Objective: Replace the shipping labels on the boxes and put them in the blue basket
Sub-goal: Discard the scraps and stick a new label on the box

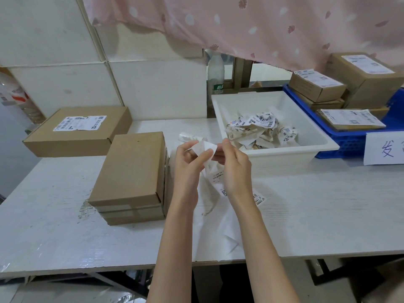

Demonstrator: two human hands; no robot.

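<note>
Worktop [306, 215]: white, wood-grained, spanning the view, carrying everything listed below.

Curtain [262, 25]: pink with pale spots, hanging over the far right side.

Blue basket [341, 147]: far right of the worktop, holding several labelled brown boxes [317, 86], stacked and leaning against one another. A white paper sign [384, 147] with handwriting covers its near corner.

White tray [282, 154]: just left of the basket and touching it, holding a heap of crumpled label scraps [262, 127] printed with barcodes.

Flat box [78, 132]: far left, with a torn label [79, 123] still on its lid.

Stack of boxes [131, 178]: brown, nearer and right of the flat box, top face bare, just left of the hands.

Backing sheets [218, 217]: thin white paper lying on the worktop under and in front of both hands.

Bottle [215, 73]: clear plastic, green label, upright behind the tray.

Left hand [188, 165] and right hand [235, 167]: raised together above the worktop, between the stack and the tray. Each grip is closed in a pinch on the same label [206, 147], a white strip with its upper edge folded over, the left thumb lying across its face and the right fingertips at its right edge. Printed parts of it hang down between the wrists.
</note>
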